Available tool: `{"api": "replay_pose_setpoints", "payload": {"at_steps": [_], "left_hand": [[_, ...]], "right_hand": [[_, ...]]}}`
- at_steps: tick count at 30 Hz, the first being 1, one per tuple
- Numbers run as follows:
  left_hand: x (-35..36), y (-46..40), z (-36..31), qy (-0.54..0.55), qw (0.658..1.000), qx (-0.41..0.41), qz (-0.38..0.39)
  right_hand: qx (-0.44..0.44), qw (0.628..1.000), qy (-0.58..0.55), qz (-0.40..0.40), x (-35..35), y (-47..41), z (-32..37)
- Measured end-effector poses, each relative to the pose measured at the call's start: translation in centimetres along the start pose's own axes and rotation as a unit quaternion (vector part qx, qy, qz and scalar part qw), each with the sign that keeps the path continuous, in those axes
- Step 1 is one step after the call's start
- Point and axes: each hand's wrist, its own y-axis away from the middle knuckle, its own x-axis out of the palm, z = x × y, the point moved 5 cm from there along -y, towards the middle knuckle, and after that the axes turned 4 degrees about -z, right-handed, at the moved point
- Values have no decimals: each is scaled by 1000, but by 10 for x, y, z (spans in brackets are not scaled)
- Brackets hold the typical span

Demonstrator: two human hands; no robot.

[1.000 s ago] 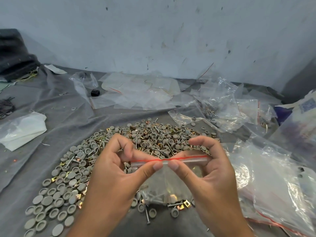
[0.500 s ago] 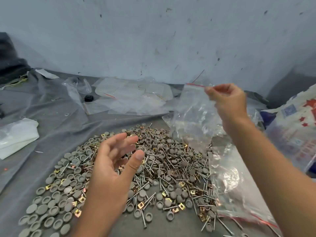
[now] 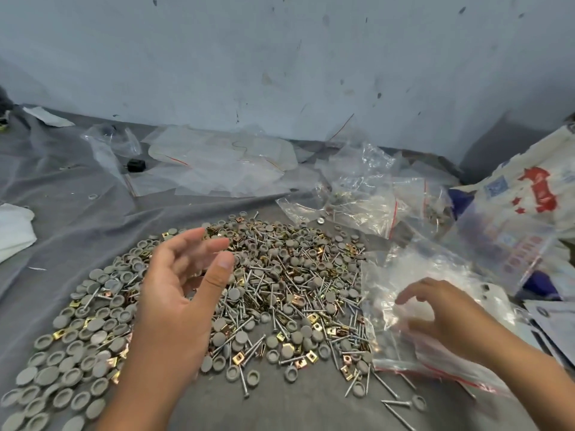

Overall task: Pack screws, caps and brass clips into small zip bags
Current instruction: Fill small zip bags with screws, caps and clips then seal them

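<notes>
A wide heap of grey round caps (image 3: 93,331), silver screws (image 3: 249,346) and brass clips (image 3: 239,357) lies on the grey cloth (image 3: 71,219). My left hand (image 3: 180,293) hovers over the heap's left half, fingers relaxed and spread, holding nothing. My right hand (image 3: 448,309) is low at the right, fingers loosely curved over a stack of clear zip bags (image 3: 413,275) with red seal lines; I cannot see it gripping any bag. Filled zip bags (image 3: 373,200) lie behind the heap at the right.
Flat clear bags (image 3: 217,163) are strewn along the wall at the back, with a small black object (image 3: 136,165) among them. A printed white sack (image 3: 529,206) stands at the right edge. White folded material (image 3: 12,231) lies at the far left.
My hands sealed a filled bag, then the right hand carried it up to the back right and let it go. It has now come down over the empty bags. The left hand stays open.
</notes>
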Motion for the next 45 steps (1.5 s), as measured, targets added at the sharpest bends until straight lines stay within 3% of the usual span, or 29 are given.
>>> {"api": "replay_pose_setpoints", "payload": {"at_steps": [3, 5, 8, 10, 12, 14, 16, 18, 21, 26, 28, 31, 36, 41, 45], "left_hand": [[3, 4, 0, -13, 1000, 3, 5], [4, 6, 1, -25, 1000, 4, 9], [6, 8, 2, -35, 999, 9, 12], [7, 8, 2, -40, 999, 12, 15], [8, 7, 3, -41, 999, 15, 15], [8, 7, 5, -38, 999, 13, 17], [7, 6, 6, -34, 999, 11, 18], [6, 4, 7, -32, 999, 10, 17], [6, 4, 7, -26, 999, 9, 16], [17, 10, 8, -60, 997, 16, 49], [23, 14, 7, -69, 995, 24, 71], [35, 16, 1, -76, 991, 44, 102], [30, 13, -4, -121, 988, 75, 67], [17, 9, 2, -143, 985, 57, 72], [0, 5, -3, -167, 981, 90, -49]], "right_hand": [[20, 986, -105, -128, -16, 7, -2], [-5, 988, -116, -98, -19, 12, 9], [-47, 999, -2, -13, 3, 20, 32], [-59, 996, 7, -62, 3, 21, 38], [-43, 994, -58, -82, -1, 23, 37], [-69, 995, -59, -30, 5, 27, 34], [-92, 995, 26, 27, 20, 34, 34], [-106, 993, 41, -12, 19, 36, 37], [-50, 983, -134, -118, -3, 36, 35], [23, 894, -395, -211, -35, 22, 57], [17, 844, -494, -208, -44, 19, 90], [-42, 823, -543, -164, -44, 14, 153], [-44, 751, -644, -140, -29, 4, 193], [-47, 776, -612, -145, -21, 6, 191], [-49, 796, -584, -151, -19, 10, 178]]}}
